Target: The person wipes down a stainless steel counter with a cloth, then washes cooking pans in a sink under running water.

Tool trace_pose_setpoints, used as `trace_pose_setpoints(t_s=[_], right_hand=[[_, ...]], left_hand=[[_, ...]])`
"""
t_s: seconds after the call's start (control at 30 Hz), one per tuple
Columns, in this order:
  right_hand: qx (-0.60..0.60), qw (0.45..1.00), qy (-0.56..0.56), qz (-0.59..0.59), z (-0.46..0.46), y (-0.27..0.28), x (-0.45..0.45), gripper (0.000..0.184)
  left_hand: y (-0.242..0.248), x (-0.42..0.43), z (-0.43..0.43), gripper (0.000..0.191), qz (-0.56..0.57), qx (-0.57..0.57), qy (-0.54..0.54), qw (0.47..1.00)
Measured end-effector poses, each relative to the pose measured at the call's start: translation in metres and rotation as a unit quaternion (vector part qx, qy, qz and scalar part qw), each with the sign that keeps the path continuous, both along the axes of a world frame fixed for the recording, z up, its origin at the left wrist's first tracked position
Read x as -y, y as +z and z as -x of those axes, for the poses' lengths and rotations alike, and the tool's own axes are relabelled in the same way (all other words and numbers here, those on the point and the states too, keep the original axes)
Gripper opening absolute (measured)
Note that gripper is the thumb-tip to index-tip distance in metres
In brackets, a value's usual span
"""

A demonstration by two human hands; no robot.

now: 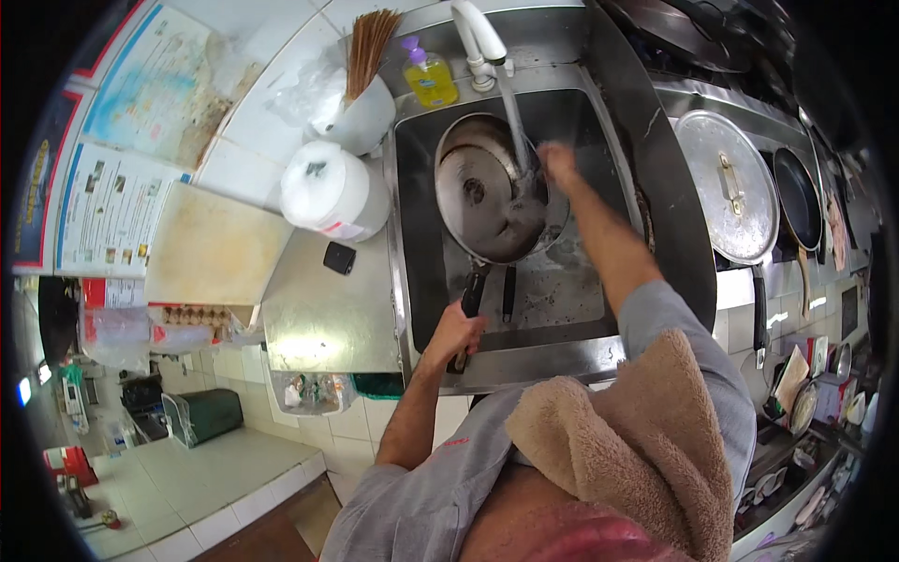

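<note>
My left hand (460, 331) is closed around the black handle of a metal frying pan (477, 190), which is tilted under the tap. Water runs from the white faucet (484, 42) into the pan's right side. My right hand (558, 163) is at the pan's right rim beside the stream, blurred; its fingers are partly hidden, and whether it holds anything cannot be told. Beneath the pan, another pan's black handle (508, 295) shows in the steel sink (562, 309). A brown towel (625, 435) hangs over my shoulder and chest.
Behind the sink stands a soap bottle (432, 83). To its left are a white tub holding a stick brush (366, 56) and a lidded white bucket (337, 190). A small black object (339, 258) lies on the left counter. A large metal lid (727, 186) and black frying pan (798, 199) are at right.
</note>
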State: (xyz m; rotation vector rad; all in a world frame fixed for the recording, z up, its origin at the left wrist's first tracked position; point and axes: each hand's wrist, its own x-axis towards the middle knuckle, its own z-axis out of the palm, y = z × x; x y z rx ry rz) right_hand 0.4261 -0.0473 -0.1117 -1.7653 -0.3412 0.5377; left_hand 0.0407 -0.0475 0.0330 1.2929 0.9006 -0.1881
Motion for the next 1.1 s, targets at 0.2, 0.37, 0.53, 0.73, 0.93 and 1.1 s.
trace_pose_setpoints(t_s=[0.2, 0.37, 0.53, 0.73, 0.93, 1.1], right_hand=[[-0.358, 0.898, 0.001, -0.255, 0.046, 0.16, -0.046, 0.027], [-0.273, 0.888, -0.097, -0.359, 0.049, 0.111, 0.019, 0.055], [-0.409, 0.838, -0.047, -0.359, 0.093, 0.06, 0.085, 0.05], [-0.505, 0.809, -0.038, -0.298, 0.131, 0.055, 0.114, 0.04], [-0.395, 0.886, 0.035, -0.241, 0.156, 0.076, 0.135, 0.032], [0.116, 0.987, -0.108, -0.016, 0.182, 0.112, 0.149, 0.038]], left_hand=[[-0.045, -0.018, -0.009, 0.019, -0.454, 0.001, -0.102, 0.885], [-0.021, -0.006, -0.024, 0.036, -0.451, -0.161, -0.092, 0.873], [-0.009, -0.004, 0.021, 0.041, -0.527, -0.164, -0.076, 0.831], [0.019, 0.021, 0.059, 0.041, -0.582, -0.195, -0.056, 0.788], [0.021, 0.037, 0.098, 0.04, -0.578, -0.181, 0.017, 0.796], [0.019, 0.045, 0.119, 0.039, -0.587, -0.141, 0.038, 0.796]])
